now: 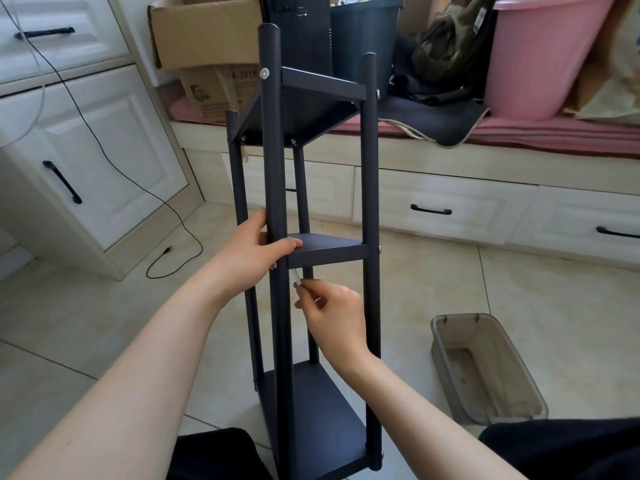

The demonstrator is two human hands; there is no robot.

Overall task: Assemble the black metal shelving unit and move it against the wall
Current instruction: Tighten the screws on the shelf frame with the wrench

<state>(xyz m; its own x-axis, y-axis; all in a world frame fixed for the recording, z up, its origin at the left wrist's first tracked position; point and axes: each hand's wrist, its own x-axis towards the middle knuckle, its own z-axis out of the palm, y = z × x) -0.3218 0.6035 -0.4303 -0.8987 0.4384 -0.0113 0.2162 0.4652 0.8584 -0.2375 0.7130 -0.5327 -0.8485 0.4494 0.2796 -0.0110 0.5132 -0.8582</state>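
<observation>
shelving unit [369,216] black with silver bolts; cabinets [104,140] white with black handles; tub [540,57] pink; bin [363,43] dark grey; box [204,32] brown; floor tiles [519,289] beige, mottled.

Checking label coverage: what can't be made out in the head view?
- Small pale tool pinched by the right hand: too small and half covered by the fingers to identify.
- Screw under the left hand on the front post: mostly covered.
- Shelving unit base: cut off by the bottom edge.
- Pink tub contents: cut off by the top edge.
</observation>
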